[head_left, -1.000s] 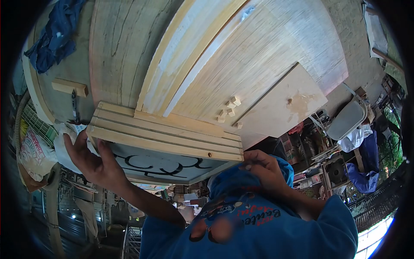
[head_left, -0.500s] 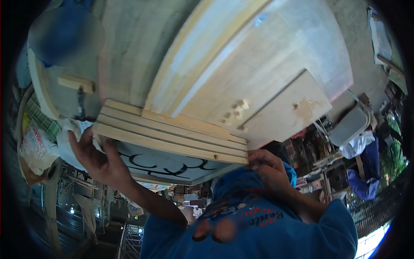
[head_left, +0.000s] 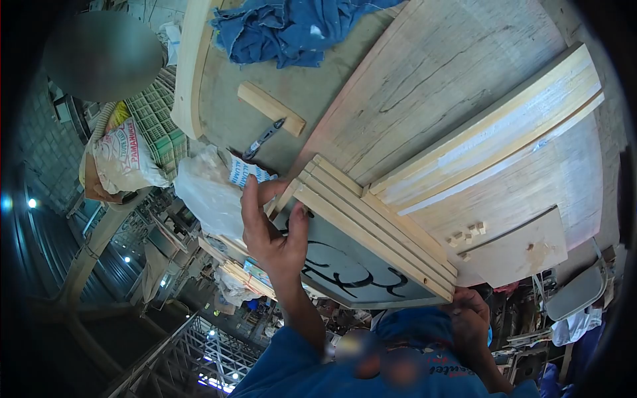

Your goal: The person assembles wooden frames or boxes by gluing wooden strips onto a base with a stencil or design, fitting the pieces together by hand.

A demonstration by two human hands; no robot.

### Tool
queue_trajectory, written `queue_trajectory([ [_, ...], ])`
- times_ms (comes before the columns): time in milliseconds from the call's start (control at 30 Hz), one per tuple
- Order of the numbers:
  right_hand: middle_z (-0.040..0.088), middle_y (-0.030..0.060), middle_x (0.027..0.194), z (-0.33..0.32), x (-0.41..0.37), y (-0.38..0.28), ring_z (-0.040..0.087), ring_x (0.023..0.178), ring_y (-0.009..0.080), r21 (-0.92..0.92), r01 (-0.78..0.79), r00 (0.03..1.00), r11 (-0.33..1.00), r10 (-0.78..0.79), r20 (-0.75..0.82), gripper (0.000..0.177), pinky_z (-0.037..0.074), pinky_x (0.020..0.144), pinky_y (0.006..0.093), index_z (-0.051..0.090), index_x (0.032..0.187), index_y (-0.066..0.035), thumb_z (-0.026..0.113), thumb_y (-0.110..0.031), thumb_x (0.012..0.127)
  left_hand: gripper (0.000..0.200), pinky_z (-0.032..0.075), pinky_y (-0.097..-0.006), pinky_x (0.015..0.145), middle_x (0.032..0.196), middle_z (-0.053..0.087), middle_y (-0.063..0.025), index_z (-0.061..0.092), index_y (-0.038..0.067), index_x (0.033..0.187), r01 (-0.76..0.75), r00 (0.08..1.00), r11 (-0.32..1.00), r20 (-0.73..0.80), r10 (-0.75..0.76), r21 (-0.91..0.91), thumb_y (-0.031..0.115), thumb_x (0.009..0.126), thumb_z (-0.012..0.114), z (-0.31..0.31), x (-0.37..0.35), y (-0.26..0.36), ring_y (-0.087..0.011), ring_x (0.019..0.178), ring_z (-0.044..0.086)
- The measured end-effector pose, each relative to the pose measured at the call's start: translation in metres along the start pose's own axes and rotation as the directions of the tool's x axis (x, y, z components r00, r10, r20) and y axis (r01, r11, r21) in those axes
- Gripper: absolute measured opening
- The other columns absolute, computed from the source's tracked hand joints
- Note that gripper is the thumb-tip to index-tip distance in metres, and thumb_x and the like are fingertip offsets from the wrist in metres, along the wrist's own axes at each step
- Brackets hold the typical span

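Note:
A stack of wooden frames [head_left: 371, 222] stands on edge in front of me, its pale bars side by side. The nearest frame holds a grey panel [head_left: 332, 255] marked with black curved lines. At its left end, my left hand [head_left: 279, 242] grips the corner, thumb on the near side and fingertips reaching round the end. My right hand [head_left: 470, 318] is closed at the opposite lower corner, its fingers partly hidden. Beyond the stack lie long pale wooden strips [head_left: 491, 132] with white smears. Near my left hand are a marker pen [head_left: 264, 138] and a small wood block [head_left: 271, 108].
Small wood cubes [head_left: 468, 233] lie near a thin board [head_left: 524, 249] on the worktable. A blue cloth [head_left: 285, 30] is at the far side. At left are a plastic bag [head_left: 209, 189], a green crate [head_left: 156, 116] and a printed sack [head_left: 126, 156]. A folding chair [head_left: 577, 295] stands at right.
My view has turned, so the stack and both hands appear farther right and more tilted. The blue cloth and marker now show clearly. Both hands stay at the stack's ends.

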State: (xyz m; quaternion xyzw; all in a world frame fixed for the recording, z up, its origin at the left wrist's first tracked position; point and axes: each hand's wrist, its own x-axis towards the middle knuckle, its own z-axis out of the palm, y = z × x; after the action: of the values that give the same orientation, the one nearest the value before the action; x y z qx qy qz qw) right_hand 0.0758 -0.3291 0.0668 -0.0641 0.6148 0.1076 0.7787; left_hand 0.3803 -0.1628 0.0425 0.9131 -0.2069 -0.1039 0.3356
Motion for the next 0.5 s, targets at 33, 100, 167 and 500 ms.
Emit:
queue_trajectory([
  [33,0.063,0.0193,0.113,0.000,0.000,0.000,0.063,0.102,0.0250,-0.002,0.004,1.000,1.000,-0.004,-0.017,0.032,0.050,0.095,0.0388,0.060,0.100,0.005,0.043,0.011,0.073,0.069,0.046,-0.0387,0.093,0.105,0.064,-0.0159,0.033,-0.004,0.144,-0.007,1.000,1.000,0.003,0.007,0.007,-0.003,0.084,0.066,0.000,0.000,0.000,-0.0263,0.099,0.061],
  [100,0.063,0.0196,0.113,0.003,0.000,-0.001,0.063,0.102,0.0254,-0.003,0.009,0.999,1.000,-0.010,-0.032,0.032,0.050,0.096,0.0394,0.060,0.100,0.006,0.043,0.011,0.072,0.070,0.045,-0.0389,0.093,0.105,0.064,-0.0160,0.032,-0.004,0.144,-0.016,1.000,1.000,0.005,0.016,0.014,-0.002,0.084,0.067,0.000,0.000,-0.001,-0.0266,0.099,0.061],
  [167,0.062,0.0172,0.110,0.008,0.000,-0.003,0.061,0.102,0.0247,-0.027,0.005,1.000,1.000,-0.006,-0.027,0.026,0.049,0.096,0.0402,0.057,0.095,0.005,0.045,0.006,0.072,0.071,0.045,-0.0392,0.094,0.105,0.064,-0.0162,0.031,-0.004,0.145,-0.019,1.000,1.000,0.006,0.019,0.015,-0.003,0.084,0.067,0.000,-0.001,-0.001,-0.0267,0.100,0.061],
  [500,0.061,0.0187,0.110,-0.007,0.004,0.002,0.060,0.105,0.0268,0.000,0.000,0.998,1.000,0.000,0.069,0.027,0.044,0.101,0.0411,0.057,0.093,0.006,0.045,0.005,0.068,0.073,0.040,-0.0388,0.098,0.108,0.062,-0.0154,0.028,-0.001,0.148,-0.016,1.000,1.000,0.022,0.016,0.006,-0.002,0.085,0.064,0.000,-0.002,-0.002,-0.0246,0.105,0.058],
])
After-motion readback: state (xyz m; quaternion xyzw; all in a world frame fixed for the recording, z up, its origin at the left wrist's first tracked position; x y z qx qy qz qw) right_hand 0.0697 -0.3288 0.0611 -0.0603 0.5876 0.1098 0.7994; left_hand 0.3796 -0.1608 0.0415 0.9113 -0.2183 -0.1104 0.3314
